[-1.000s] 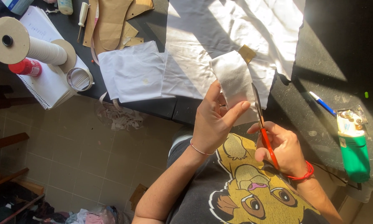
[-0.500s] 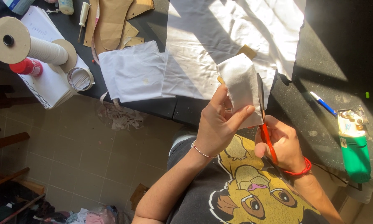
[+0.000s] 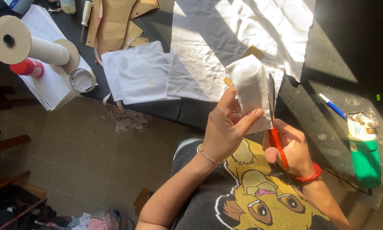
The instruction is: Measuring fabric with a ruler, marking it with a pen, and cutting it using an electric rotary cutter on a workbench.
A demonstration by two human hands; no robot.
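Observation:
My left hand pinches a small white fabric piece backed by a brown cardboard pattern, holding it up above the edge of the black table. My right hand grips red-handled scissors; their dark blades run up along the right edge of the fabric piece. A large white cloth lies spread on the table behind it.
Folded white fabric pieces lie left of the cloth, with brown paper patterns behind. A big thread cone, tape roll and spiral notebook sit at the left. A blue pen and green lighter lie right. Fabric scraps litter the tiled floor.
The fabric piece has turned in my left hand, showing more of its broad face, and the scissor blades have moved up along its right edge.

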